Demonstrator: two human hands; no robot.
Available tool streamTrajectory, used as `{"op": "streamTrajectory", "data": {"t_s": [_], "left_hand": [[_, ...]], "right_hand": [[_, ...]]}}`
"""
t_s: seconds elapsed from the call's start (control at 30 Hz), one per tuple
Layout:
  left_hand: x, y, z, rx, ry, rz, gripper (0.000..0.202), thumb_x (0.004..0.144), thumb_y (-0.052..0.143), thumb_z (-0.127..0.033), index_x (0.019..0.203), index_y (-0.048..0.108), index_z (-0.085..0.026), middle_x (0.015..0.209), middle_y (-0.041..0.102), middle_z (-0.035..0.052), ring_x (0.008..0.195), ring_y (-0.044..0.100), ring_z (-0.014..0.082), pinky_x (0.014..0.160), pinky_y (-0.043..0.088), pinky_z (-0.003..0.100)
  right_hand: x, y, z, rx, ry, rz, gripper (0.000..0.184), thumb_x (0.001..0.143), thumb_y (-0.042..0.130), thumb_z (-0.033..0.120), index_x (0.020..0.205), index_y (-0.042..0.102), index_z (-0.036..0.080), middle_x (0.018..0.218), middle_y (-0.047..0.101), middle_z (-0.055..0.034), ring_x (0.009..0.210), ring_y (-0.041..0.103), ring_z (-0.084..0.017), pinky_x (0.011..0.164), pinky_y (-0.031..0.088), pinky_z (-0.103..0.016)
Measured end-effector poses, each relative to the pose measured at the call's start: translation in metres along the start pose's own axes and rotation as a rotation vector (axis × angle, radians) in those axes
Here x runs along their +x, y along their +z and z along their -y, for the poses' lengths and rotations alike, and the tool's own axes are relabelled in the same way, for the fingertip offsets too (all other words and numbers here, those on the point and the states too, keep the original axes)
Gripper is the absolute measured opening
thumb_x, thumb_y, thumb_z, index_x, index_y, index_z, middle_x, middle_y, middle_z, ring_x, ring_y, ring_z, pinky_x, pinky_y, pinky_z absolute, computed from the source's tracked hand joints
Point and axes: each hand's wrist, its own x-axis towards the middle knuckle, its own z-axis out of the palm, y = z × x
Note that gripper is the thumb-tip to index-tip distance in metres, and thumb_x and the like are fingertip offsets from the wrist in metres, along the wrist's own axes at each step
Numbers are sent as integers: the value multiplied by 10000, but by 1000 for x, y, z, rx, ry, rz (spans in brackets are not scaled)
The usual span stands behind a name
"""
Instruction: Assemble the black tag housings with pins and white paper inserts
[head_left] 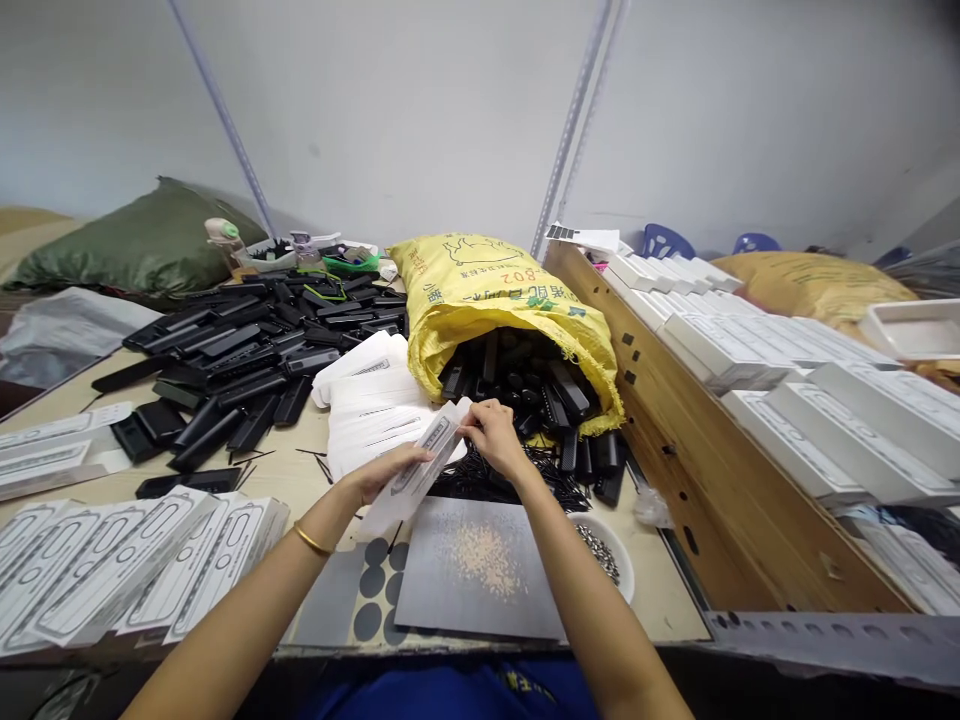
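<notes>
A narrow white carton [431,450] with a printed device outline is held slanted between both hands above the table. My left hand [390,472] grips its lower part, thumb across the printed face. At the upper end, my right hand [491,432] pinches the edge near a flap. Just behind lies a pile of flat white cartons [371,425]. Under and beyond the hands are thin black cords [517,480], in front of a yellow sack [480,285] whose mouth spills black plastic devices [559,390].
Nearby are a grey board [420,575] with small tan bits, a white bowl [626,575] of metal parts, and dark round pads [367,622]. Filled-out cartons [135,560] stand at left, below heaped black devices [247,350]. A wooden partition [675,450] borders the right, with more white boxes [802,440] beyond.
</notes>
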Motion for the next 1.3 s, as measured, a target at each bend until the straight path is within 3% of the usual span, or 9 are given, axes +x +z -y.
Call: {"op": "streamTrajectory", "data": {"t_s": [0.1, 0.2, 0.37, 0.53, 0.67, 0.8, 0.97, 1.17, 1.3], "left_hand": [[-16, 26, 1, -539, -166, 271, 404, 811, 594, -432, 993, 680, -82, 918, 692, 186, 758, 683, 243, 752, 539, 361], [-26, 49, 7, -787, -217, 238, 456, 786, 665, -415, 1100, 627, -87, 791, 690, 149, 578, 658, 188, 575, 541, 284], [-32, 72, 10, -637, -67, 97, 736, 732, 737, -323, 1383, 394, -290, 874, 694, 80, 612, 677, 205, 574, 531, 292], [-34, 89, 24, -510, -38, 108, 593, 735, 722, -350, 1264, 476, -246, 680, 632, -3, 514, 585, 142, 518, 455, 225], [-34, 97, 35, -391, -36, 19, 800, 786, 650, -460, 1418, 210, -245, 620, 569, -54, 498, 543, 131, 517, 419, 227], [-38, 100, 33, -270, -50, -35, 985, 803, 607, -510, 1480, -37, -197, 628, 566, -53, 528, 535, 141, 551, 417, 257], [-42, 100, 27, -83, 28, -69, 996, 809, 609, -476, 1493, -55, -188, 713, 627, -10, 632, 559, 159, 604, 422, 269], [-39, 92, 35, -161, -11, -74, 921, 868, 486, -537, 1491, -86, -171, 661, 592, -21, 589, 561, 161, 580, 448, 281], [-51, 89, 47, 74, 347, 56, 723, 883, 497, -424, 1487, 157, -217, 1158, 605, 144, 1122, 551, 270, 938, 444, 440]], "right_hand": [[-12, -16, -8, 435, -116, 106, 207, 787, 622, 331, 660, 518, 205, 780, 622, 9, 811, 549, -163, 819, 386, -321], [-34, -12, -16, 849, -53, 41, 273, 747, 640, 441, 690, 503, 212, 727, 587, 20, 726, 547, -160, 737, 437, -313], [-82, 26, -6, 750, 193, -343, 279, 749, 671, 411, 926, 629, 199, 950, 597, -35, 875, 563, -179, 763, 454, -286], [-108, 55, 9, 890, 335, -375, 327, 857, 532, 467, 714, 582, 177, 721, 546, 9, 670, 537, -140, 616, 445, -249], [-110, 53, 13, 991, 365, -409, 323, 831, 602, 428, 1067, 568, 211, 909, 627, -19, 816, 582, -159, 738, 466, -273], [-105, 45, 14, 1079, 390, -317, 283, 810, 616, 467, 795, 607, 184, 828, 634, -21, 758, 568, -144, 697, 446, -245], [-101, 45, 16, 1274, 516, -348, 335, 704, 707, 499, 743, 586, 189, 650, 571, 37, 551, 489, -104, 531, 392, -214], [-124, 51, 21, 1210, 514, -314, 339, 760, 664, 489, 925, 615, 196, 808, 645, -4, 684, 584, -143, 623, 464, -249], [-126, 58, 14, 1225, 638, -528, 305, 790, 606, 502, 882, 517, 225, 695, 573, 44, 587, 544, -123, 592, 471, -253]]}}
